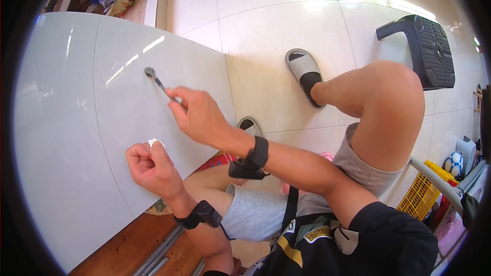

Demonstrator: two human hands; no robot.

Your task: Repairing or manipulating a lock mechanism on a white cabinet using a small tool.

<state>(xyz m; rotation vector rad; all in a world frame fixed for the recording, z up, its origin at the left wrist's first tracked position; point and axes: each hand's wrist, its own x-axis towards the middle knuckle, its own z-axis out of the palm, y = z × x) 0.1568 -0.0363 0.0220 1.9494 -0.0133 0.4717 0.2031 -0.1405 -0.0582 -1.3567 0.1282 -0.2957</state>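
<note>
My right hand is closed on the end of a slim metal tool with a rounded head, held above the white tabletop. The tool's head points away from me to the far left; whether it is a ratchet wrench or a spoon I cannot tell. Nearer to me, my left hand is closed, pinching a crumpled white wad that looks like tissue. Most of that wad is hidden by the thumb and fingers. The two hands are apart, and each wrist wears a black strap with a small box.
A dark plastic stool stands on the tiled floor at the far right. My bent knee is right of the table. A yellow plastic basket and a ball sit at the right. Brown wood and metal tubes lie below the table's near edge.
</note>
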